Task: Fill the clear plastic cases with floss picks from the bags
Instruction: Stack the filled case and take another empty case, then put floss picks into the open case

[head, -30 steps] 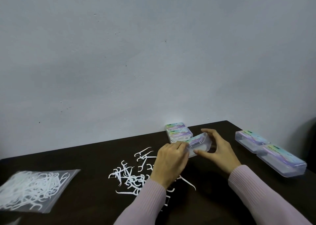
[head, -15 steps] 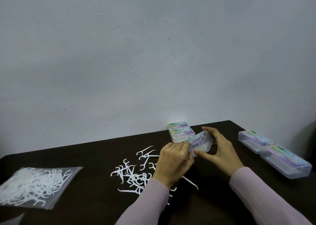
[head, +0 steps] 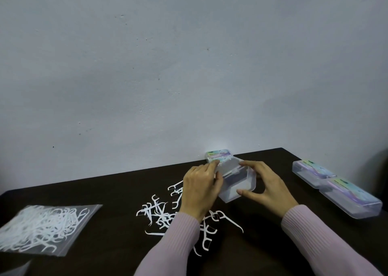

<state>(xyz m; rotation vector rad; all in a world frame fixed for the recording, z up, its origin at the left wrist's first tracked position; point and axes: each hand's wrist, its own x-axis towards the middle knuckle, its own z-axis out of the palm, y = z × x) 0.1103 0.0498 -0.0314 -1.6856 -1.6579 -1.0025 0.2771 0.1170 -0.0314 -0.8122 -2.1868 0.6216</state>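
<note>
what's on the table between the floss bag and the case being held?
Head view: a scatter of loose floss picks lies between the bag and the held case; the left hand partly covers it.

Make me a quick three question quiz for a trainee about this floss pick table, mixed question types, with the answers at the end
1. True or false: the clear case held between the left hand and right hand has its lid shut.
2. Where do the loose floss picks lie? A) inside the bag B) on the table under the left forearm C) on the two closed cases at the right
3. Fill in: the stacked cases stand against the ____.

Key: 1 false, the lid is lifted; 2 B; 3 wall
</note>
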